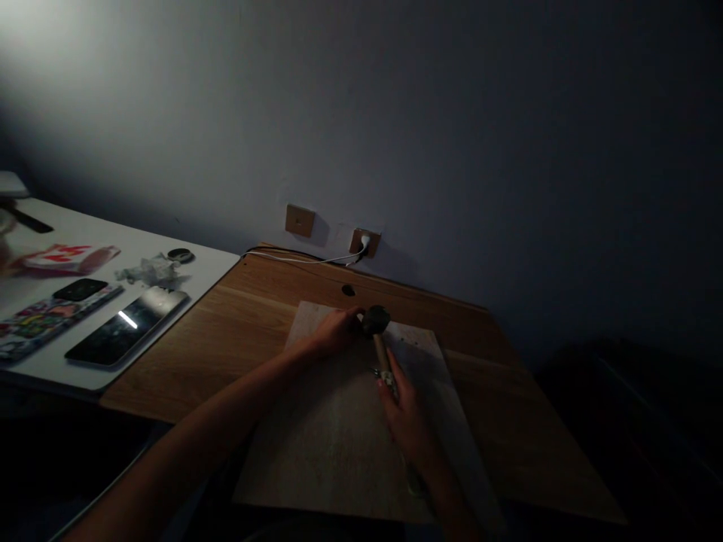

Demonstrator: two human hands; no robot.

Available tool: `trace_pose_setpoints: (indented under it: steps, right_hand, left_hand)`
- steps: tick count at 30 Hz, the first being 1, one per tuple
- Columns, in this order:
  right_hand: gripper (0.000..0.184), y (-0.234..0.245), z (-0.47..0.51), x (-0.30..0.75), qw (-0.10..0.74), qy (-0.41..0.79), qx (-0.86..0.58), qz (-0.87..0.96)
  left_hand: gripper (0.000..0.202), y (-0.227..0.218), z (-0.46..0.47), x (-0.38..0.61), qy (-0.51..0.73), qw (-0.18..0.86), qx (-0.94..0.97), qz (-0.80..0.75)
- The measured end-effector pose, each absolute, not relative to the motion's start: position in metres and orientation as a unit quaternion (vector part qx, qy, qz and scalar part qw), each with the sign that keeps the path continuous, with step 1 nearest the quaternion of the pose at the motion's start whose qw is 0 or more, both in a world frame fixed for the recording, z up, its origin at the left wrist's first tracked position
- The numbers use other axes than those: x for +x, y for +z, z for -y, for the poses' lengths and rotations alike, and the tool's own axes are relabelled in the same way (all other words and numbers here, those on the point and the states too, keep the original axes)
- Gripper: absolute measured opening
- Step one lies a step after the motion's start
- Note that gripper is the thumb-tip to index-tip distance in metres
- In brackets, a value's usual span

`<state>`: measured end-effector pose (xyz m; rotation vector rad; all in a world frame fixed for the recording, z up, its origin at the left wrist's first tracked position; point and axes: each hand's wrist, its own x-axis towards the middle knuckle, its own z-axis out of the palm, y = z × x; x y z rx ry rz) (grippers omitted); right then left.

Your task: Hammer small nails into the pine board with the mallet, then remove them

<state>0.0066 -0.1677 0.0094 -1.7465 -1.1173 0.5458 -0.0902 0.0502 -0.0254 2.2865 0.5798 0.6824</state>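
A hammer (375, 321) with a dark head and a pale wooden handle is in my right hand (404, 410), whose fingers wrap round the handle. Its head is over the far part of a pale wooden board (316, 444). My left hand (337, 329) rests near the board's far edge, fingers drawn together close beside the hammer head. Whatever those fingertips hold, if anything, is hidden in shadow by the head. Small dark marks show on the board to the right of the hammer head.
The board lies on a brown wooden table (197, 361) against the wall. A white cable (305, 260) runs to a wall socket (364, 242). On the white table (215, 260) at left are a phone or tablet (127, 331), crumpled plastic (151, 269) and a red-and-white packet (71, 257).
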Motion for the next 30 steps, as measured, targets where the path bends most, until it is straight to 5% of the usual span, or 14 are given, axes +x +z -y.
trace_pose_setpoints:
  steps: [11, 16, 30]
  right_hand:
    - [0.059, 0.009, 0.169, 0.003, 0.483, 0.221, -0.716, 0.453]
    - [0.077, 0.016, 0.179, 0.003, 0.508, 0.338, -0.708, 0.356]
    - [0.072, 0.009, 0.256, 0.031, 0.543, 0.415, -0.716, 0.145]
  left_hand:
    - [0.044, -0.032, -0.053, -0.086, 0.263, 0.312, 0.881, -0.238]
    - [0.045, -0.03, -0.052, -0.089, 0.25, 0.319, 0.885, -0.231]
    - [0.009, 0.012, 0.01, -0.103, 0.16, 0.025, 0.986, 0.027]
